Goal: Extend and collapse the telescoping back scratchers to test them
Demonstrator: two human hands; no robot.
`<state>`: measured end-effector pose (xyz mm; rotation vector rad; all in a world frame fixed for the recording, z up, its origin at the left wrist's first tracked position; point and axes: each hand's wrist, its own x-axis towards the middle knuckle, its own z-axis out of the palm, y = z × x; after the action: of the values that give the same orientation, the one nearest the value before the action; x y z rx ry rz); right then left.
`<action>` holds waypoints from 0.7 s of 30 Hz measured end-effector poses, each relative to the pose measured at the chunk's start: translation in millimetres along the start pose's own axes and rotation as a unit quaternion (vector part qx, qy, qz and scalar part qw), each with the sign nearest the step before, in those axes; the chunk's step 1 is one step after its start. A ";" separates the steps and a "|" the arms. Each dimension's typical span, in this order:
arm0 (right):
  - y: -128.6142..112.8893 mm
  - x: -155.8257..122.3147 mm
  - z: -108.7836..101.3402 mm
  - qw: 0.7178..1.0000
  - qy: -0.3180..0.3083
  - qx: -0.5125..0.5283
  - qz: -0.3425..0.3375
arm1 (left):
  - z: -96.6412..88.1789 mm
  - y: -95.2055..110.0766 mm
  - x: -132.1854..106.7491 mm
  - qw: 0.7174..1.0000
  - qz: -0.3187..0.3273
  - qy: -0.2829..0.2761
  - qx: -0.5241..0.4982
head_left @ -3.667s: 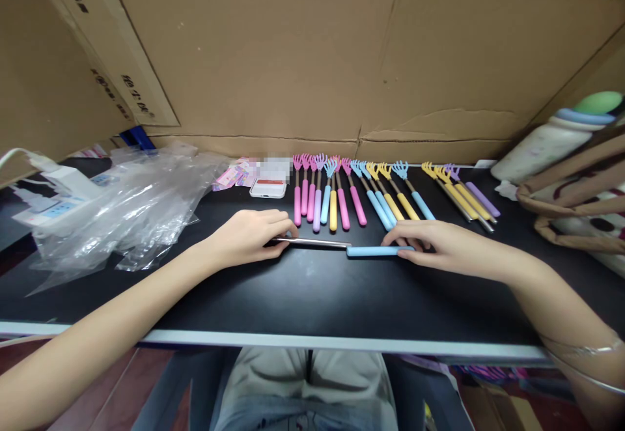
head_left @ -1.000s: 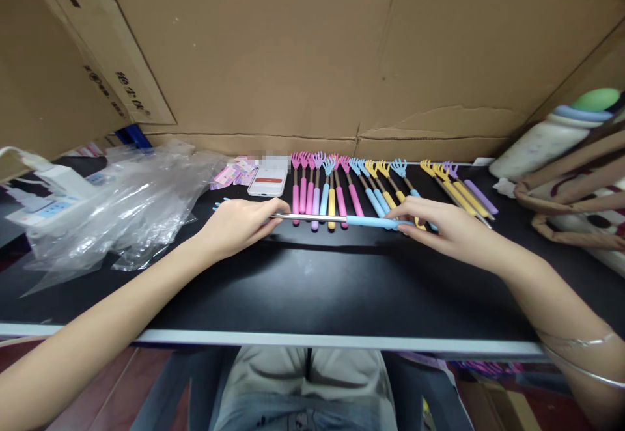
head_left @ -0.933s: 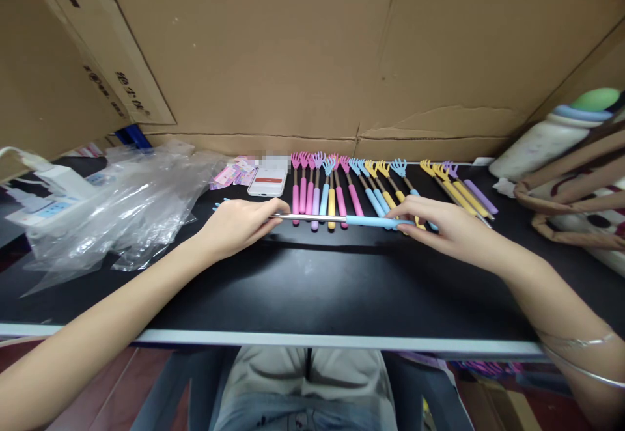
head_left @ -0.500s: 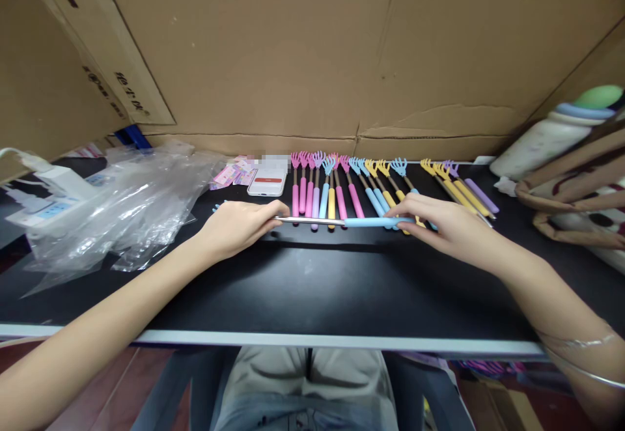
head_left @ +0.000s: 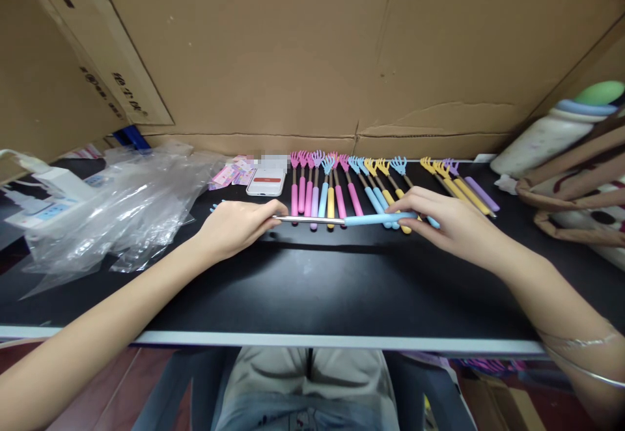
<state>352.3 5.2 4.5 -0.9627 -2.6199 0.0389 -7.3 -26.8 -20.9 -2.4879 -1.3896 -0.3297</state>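
Hand [head_left: 239, 229] pinching rod [head_left: 312, 220], right hand [head_left: 446, 226] pinching handle [head_left: 368, 219]

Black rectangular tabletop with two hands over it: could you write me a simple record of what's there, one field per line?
Left hand: pinches a thin silver metal rod
Right hand: grips a light-blue cylindrical handle
Rod and handle: meet end to end; whether one sits inside the other is unclear
Behind the hands: row of pink, blue, yellow and purple claw-headed sticks
Left side: crumpled clear plastic bags
Right side: green-topped white cylindrical bottle
Surface: black tabletop
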 end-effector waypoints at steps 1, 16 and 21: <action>0.0 -0.1 -0.1 1.000 0.000 0.000 0.002 | 0.1 0.0 0.1 1.000 -0.003 0.004 0.001; 5.9 0.6 5.0 0.998 -0.007 0.057 0.016 | -0.1 -2.6 -2.1 0.998 -0.021 0.063 0.003; 4.8 1.4 5.4 0.997 -0.011 0.082 0.007 | 1.4 -3.5 -3.0 0.997 -0.029 0.071 -0.009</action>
<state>352.5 10.3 -0.8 -0.9273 -2.5825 0.2649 -11.7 -27.0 -22.8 -2.3893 -1.4078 -0.5232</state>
